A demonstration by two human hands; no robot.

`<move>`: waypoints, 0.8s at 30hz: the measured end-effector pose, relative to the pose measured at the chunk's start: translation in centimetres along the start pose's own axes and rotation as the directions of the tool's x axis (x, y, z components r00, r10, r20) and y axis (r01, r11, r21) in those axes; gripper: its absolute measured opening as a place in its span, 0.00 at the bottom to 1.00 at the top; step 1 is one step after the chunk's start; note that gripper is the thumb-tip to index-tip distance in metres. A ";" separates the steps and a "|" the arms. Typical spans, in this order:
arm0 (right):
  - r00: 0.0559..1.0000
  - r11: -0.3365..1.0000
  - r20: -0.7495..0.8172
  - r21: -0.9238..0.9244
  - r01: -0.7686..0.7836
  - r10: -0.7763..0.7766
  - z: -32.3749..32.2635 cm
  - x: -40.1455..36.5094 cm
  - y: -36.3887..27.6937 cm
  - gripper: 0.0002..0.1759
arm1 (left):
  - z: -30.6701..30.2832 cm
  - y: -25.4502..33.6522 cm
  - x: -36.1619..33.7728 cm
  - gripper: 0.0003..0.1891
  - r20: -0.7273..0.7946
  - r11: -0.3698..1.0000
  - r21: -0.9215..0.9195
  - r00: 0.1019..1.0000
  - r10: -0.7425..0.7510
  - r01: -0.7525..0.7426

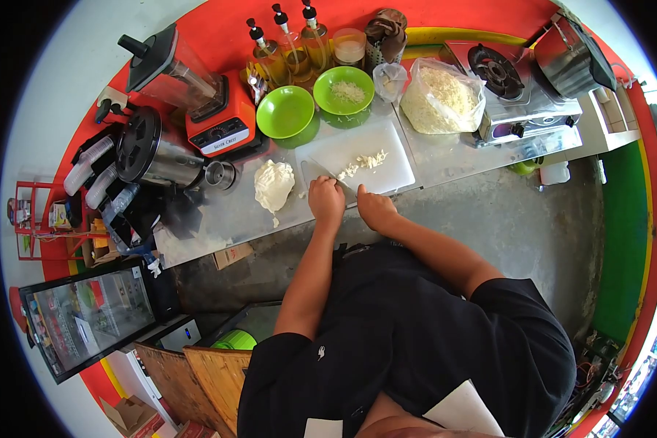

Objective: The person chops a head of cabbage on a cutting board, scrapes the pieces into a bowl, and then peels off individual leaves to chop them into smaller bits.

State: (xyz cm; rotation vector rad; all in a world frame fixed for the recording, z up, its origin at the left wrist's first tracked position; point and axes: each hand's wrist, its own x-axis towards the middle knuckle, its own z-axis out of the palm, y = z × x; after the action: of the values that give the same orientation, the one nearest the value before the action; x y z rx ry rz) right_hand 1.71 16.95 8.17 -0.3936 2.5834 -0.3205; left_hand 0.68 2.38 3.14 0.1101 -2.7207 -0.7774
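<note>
At the near edge of the white cutting board (390, 150), my left hand (326, 200) is closed, its fingertips by a thin grey knife blade (318, 171). Close to its right, my right hand (377, 210) is curled with the thumb toward the board. It appears to grip the knife's handle, which the fingers hide. Small pale chopped pieces (366, 163), possibly garlic, lie on the board just beyond my hands. To the left sits a soft cream-white heap (274, 185). Behind the board stand a green bowl (285, 112) and another green bowl (344, 93) with pale shreds in it.
A clear bag of pale shreds (444, 98) stands right of the board, beside a gas stove (525, 117) with a pot (573, 62). A red blender (223, 120), a metal cup (220, 175) and pump bottles (297, 55) stand at the back and left.
</note>
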 end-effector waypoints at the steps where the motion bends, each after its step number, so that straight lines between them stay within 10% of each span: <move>1: 1.000 1.000 -0.001 0.001 -0.001 0.001 -0.3 0.0 -0.1 0.19 | -0.2 -0.1 0.0 0.05 0.018 1.000 -0.008 1.000 -0.013 0.013; 24: 0.990 0.999 0.137 -0.029 -0.024 0.028 -1.6 0.1 -1.7 0.21 | -0.8 -0.8 -1.0 0.07 0.000 0.996 0.091 1.000 -0.015 0.015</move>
State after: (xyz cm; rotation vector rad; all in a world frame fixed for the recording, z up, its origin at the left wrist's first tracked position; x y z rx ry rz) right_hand 1.17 15.58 9.98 -0.3779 2.4577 -0.2404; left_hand 1.84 1.50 3.09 0.1509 -2.7589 -0.6572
